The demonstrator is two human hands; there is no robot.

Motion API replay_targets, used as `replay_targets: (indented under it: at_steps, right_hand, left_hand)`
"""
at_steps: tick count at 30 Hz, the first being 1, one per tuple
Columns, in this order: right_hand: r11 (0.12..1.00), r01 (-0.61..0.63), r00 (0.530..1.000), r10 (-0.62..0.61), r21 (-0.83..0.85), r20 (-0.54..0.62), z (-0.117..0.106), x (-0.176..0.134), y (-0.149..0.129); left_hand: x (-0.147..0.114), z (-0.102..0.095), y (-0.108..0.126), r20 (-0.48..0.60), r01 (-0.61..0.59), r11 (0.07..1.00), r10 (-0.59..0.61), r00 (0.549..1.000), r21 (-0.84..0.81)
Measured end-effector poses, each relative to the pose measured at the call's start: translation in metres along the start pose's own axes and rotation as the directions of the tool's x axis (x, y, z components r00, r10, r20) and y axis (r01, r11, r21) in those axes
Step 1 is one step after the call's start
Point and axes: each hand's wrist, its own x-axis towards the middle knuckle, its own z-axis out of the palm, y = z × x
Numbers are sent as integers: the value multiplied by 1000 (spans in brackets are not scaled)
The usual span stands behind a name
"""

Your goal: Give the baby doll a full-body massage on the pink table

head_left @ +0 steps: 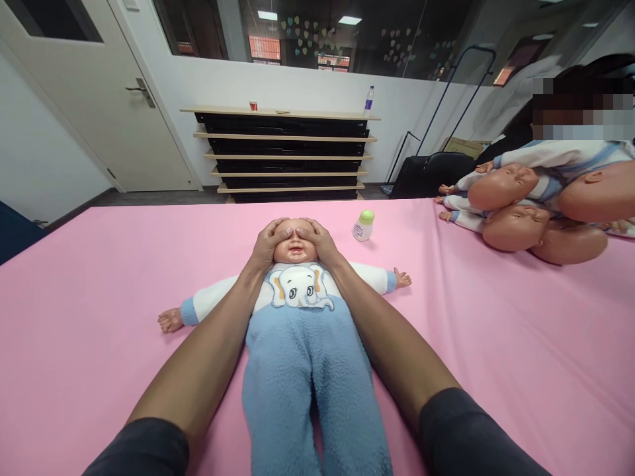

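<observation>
A baby doll [310, 357] lies on its back on a pink-covered table, its head at the far end and its arms spread to the sides. It wears a white and blue fleece outfit with an elephant on the chest. My left hand [269, 243] cups one side of the doll's head, with the thumb across the eye area. On the other side, my right hand [321, 242] does the same. Both thumbs hide the doll's eyes; its mouth shows below them. A small white bottle with a green cap [364, 226] stands to the right of the head.
Several more dolls [518, 225] are heaped on the table's right side, a person partly visible behind them. Beyond the pink table cover [99, 277] are stacked boards [292, 158] bearing a water bottle [369, 101] and a red cup [253, 106]. A door [99, 92] stands at left.
</observation>
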Motion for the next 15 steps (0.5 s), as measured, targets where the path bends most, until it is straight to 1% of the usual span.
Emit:
replay_targets:
  at_steps: [3, 6, 9, 11, 15]
  right_hand:
    - [1000, -23, 999, 22, 17, 26, 2, -3, -7]
    - [999, -10, 999, 9, 35, 37, 2, -2, -7]
    - [1000, 4, 999, -5, 14, 37, 1, 1, -3]
    - [1000, 22, 1000, -22, -15, 14, 0, 5, 1]
    - [996, 74, 995, -78, -59, -69, 0, 11, 7]
  left_hand:
    - [0, 0, 0, 7, 15, 999, -15, 1000, -38]
    - [0, 0, 0, -29, 4, 998, -6, 1000, -64]
    - [0, 2, -1, -57, -14, 998, 10, 998, -62]
    - [0, 3, -2, -67, -35, 997, 31, 997, -62]
    - [2, 4, -4, -85, -74, 995, 68, 994, -65]
